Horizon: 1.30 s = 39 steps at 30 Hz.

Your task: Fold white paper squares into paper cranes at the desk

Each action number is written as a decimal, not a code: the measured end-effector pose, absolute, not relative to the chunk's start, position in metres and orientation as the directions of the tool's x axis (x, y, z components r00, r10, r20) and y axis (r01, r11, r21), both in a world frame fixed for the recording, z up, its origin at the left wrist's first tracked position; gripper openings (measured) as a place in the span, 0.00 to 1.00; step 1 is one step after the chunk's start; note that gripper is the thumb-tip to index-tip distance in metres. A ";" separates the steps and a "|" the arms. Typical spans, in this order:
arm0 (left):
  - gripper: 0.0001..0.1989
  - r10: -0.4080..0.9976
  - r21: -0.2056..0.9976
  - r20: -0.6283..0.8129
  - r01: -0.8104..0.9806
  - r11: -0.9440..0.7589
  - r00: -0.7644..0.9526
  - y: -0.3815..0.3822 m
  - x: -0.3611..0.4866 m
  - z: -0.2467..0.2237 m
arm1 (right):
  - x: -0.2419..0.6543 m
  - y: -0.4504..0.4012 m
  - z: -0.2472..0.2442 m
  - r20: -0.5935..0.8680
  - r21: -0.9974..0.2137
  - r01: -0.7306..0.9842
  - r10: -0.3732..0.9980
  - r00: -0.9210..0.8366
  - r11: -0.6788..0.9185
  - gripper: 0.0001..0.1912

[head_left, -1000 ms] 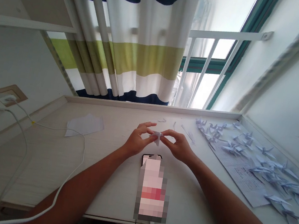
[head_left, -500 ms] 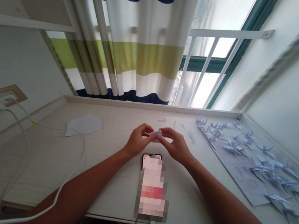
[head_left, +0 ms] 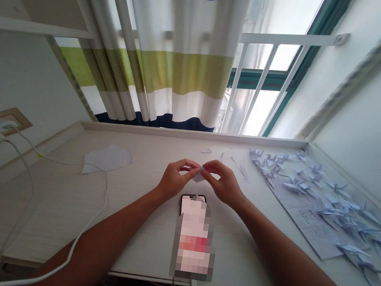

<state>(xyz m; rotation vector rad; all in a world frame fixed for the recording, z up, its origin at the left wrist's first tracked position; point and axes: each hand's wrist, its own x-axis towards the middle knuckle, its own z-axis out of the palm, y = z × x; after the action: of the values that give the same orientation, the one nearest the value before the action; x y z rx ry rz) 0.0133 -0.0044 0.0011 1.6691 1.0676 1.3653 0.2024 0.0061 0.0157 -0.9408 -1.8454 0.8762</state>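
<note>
A small folded piece of pale paper (head_left: 199,175) is pinched between my left hand (head_left: 175,178) and my right hand (head_left: 222,182), and the fingers hide most of it. Both hands hover above a white desk (head_left: 139,245), just beyond a smartphone (head_left: 194,239) that lies with its screen pixelated. Far to the right, several folded paper cranes (head_left: 333,193) lie on and around a printed sheet (head_left: 303,215).
A sheet of white paper (head_left: 107,160) lies left of my hands, and thin paper scraps (head_left: 234,163) lie beyond them. A white cable (head_left: 88,223) runs from a wall socket (head_left: 3,127) across the desk. A striped curtain (head_left: 177,60) and window railing stand behind the desk.
My fingertips have drawn closer, and the paper is now mostly hidden between them. The whole view has shifted slightly upward.
</note>
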 end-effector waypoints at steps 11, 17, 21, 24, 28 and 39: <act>0.07 0.886 0.843 0.437 0.275 -0.463 0.154 -0.006 0.009 0.007 | 0.208 0.005 0.017 0.424 -0.713 0.412 0.816 -0.393 0.568 0.10; 0.06 0.848 0.788 0.495 0.314 -0.529 0.188 -0.005 0.008 0.003 | 0.207 0.004 0.016 0.434 -0.648 0.467 0.796 -0.422 0.601 0.10; 0.06 0.841 0.776 0.503 0.325 -0.541 0.200 -0.006 0.008 0.005 | 0.208 0.005 0.016 0.427 -0.641 0.478 0.797 -0.428 0.600 0.11; 0.05 0.836 0.768 0.510 0.330 -0.548 0.203 -0.007 0.009 0.007 | 0.208 0.006 0.015 0.425 -0.632 0.485 0.793 -0.436 0.605 0.11; 0.03 0.822 0.737 0.531 0.367 -0.567 0.205 -0.007 0.008 0.007 | 0.206 0.006 0.012 0.441 -0.617 0.478 0.777 -0.449 0.626 0.11; 0.02 0.725 0.556 0.623 0.485 -0.674 0.293 -0.003 0.006 0.006 | 0.202 0.004 0.010 0.512 -0.437 0.525 0.682 -0.522 0.730 0.10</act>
<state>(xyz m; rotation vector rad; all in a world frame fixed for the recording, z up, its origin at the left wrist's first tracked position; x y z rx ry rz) 0.0057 -0.0028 0.0063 2.3029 1.1077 1.3237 0.2018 0.0045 0.0100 -0.9066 -2.2486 0.2986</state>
